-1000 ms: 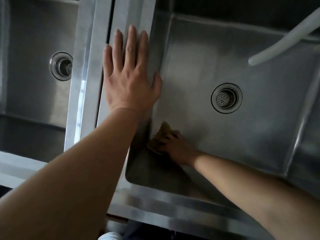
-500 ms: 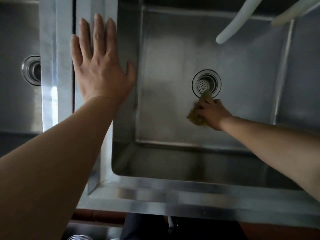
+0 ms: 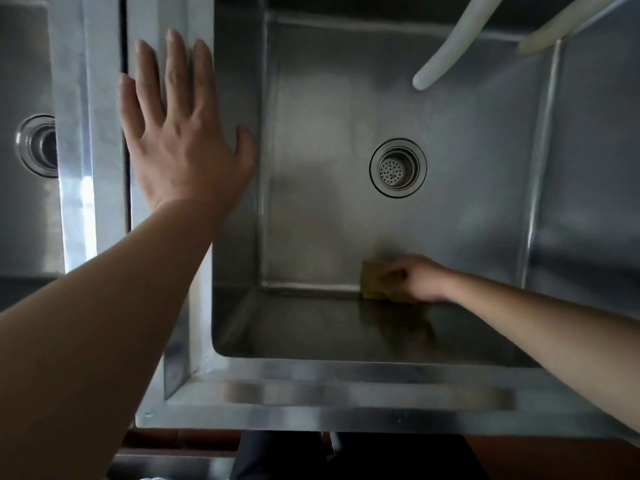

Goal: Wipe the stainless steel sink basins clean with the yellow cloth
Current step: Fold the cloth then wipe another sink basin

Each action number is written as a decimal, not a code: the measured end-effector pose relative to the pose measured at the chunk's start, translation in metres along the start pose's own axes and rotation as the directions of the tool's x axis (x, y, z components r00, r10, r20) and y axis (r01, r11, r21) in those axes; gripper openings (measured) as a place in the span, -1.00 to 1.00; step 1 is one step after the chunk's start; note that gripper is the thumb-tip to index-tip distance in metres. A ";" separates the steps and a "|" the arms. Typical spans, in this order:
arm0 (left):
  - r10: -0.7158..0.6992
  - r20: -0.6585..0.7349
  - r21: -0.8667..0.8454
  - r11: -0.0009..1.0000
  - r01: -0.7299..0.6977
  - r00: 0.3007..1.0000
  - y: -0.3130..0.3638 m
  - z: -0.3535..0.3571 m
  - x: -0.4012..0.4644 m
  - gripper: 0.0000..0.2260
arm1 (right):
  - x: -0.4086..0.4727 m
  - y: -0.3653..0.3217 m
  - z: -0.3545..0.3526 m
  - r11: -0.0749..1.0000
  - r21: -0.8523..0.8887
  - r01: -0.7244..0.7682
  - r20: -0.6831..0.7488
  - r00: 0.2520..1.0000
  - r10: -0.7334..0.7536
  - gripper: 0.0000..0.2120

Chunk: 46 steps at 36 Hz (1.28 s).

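Note:
A deep stainless steel basin [image 3: 329, 216] fills the middle of the view, with a round strainer drain [image 3: 397, 168] in its floor. My right hand [image 3: 420, 278] presses the yellow cloth [image 3: 375, 281] against the basin floor where it meets the near wall, below the drain. The hand is blurred and covers most of the cloth. My left hand [image 3: 180, 133] lies flat with fingers spread on the steel divider [image 3: 104, 168] between this basin and a second basin [image 3: 20, 209] at the left edge.
Two pale hoses [image 3: 450, 43] hang into the right basin from the top right. The left basin has its own drain [image 3: 38, 145], partly cut off by the divider. The sink's front rim [image 3: 346, 400] runs along the bottom, with dark floor below it.
My right hand has slid the cloth from the near-left corner up to the drain, then back down to the near edge of the floor. My left hand stays flat on the divider.

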<state>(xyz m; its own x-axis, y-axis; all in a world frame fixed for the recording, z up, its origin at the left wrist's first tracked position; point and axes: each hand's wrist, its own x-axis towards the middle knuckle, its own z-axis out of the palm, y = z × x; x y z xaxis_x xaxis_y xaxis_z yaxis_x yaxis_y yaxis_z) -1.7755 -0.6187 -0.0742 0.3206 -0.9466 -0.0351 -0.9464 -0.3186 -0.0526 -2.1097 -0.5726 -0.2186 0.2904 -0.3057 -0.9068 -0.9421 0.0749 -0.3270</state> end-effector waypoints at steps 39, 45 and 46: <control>-0.019 0.046 -0.018 1.000 0.020 0.999 0.003 -0.008 0.000 -0.29 | 0.015 0.036 -0.012 0.345 0.853 -0.392 -0.168 0.419 0.892 -0.24; -0.026 0.046 -0.016 1.000 0.027 0.999 0.005 -0.009 0.000 -0.29 | 0.035 0.017 -0.005 0.377 0.817 -0.437 -0.133 0.494 0.859 -0.24; -0.027 0.048 -0.018 0.999 0.028 0.998 0.004 -0.010 0.000 -0.29 | 0.039 0.006 -0.009 0.379 0.825 -0.420 -0.133 0.507 0.852 -0.28</control>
<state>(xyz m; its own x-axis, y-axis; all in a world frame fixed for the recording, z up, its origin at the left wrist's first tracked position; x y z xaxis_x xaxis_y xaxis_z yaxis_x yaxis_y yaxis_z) -1.7799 -0.6207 -0.0649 0.3475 -0.9342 -0.0813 -0.9377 -0.3457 -0.0353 -2.1057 -0.5930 -0.2534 -0.6775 -0.2171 -0.7027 -0.3404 0.9395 0.0379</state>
